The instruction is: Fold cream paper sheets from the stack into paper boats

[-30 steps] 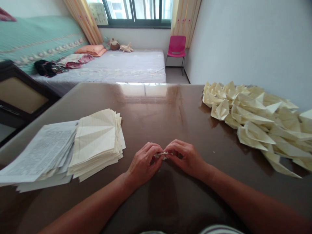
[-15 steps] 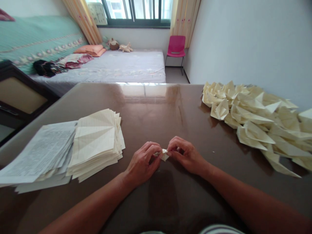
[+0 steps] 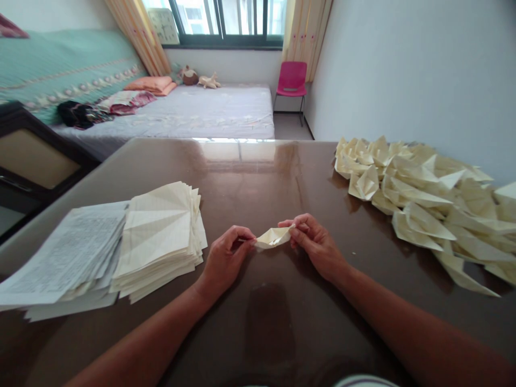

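A small cream paper boat (image 3: 274, 237) is stretched between my two hands, just above the glossy brown table (image 3: 250, 193). My left hand (image 3: 228, 252) pinches its left tip between thumb and fingers. At the other tip, my right hand (image 3: 316, 242) grips the paper the same way. The boat's middle is spread into a shallow hollow, with its folds showing. To the left of my left hand lies a stack of creased cream paper sheets (image 3: 157, 231).
Printed sheets (image 3: 68, 252) lie partly under the cream stack at the left. Many folded paper boats (image 3: 423, 199) are heaped along the right wall. Beyond the table are a bed (image 3: 217, 110) and a pink chair (image 3: 292, 78); a dark wooden cabinet (image 3: 36, 145) stands left.
My hands have moved apart and a little up. The paper between them has gone from a small bunched fold to a long, opened boat shape.
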The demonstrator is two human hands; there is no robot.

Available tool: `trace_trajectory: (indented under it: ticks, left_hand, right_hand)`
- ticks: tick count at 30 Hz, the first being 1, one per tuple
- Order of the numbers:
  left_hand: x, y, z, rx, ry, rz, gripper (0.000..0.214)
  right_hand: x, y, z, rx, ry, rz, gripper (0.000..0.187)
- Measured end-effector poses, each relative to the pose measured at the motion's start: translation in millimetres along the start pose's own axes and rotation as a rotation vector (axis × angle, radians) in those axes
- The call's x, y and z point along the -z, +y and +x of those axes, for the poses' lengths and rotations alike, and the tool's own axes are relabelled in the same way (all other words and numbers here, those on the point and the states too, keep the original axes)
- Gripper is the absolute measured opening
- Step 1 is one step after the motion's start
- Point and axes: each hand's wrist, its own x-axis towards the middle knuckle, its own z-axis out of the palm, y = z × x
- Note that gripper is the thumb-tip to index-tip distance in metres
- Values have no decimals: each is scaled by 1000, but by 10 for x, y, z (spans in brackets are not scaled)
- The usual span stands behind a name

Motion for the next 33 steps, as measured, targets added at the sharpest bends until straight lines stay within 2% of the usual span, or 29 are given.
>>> trace_trajectory:
  ticks: [4,8,11,15,21,24,29,33]
  left_hand:
    - [30,11,10,-47,42,63,9]
    - [48,48,-8,-245,-105,198,21]
    - [33,58,-26,-309,-211,226,23]
    - [-4,38,-30,-291,-237,158,25]
    - [7,76,2,-124,-187,0,9]
    - [22,90,14,-72,-157,3,12]
    - [17,85,9,-81,-101,74,16]
    - [4,109,-12,-139,-54,119,20]
  right_hand:
    - [8,24,9,-24,27,49,27]
    - [18,31,-24,18,-42,-63,23]
    - [0,37,-72,68,-92,-131,19]
    - [-25,39,-114,106,-131,-161,14]
    - [-21,8,-99,90,-145,-115,16]
    - [-26,8,-87,50,-125,-60,17]
    - [-33,15,-63,-31,-57,3,19]
    - [-45,-18,-50,-76,-95,34,24]
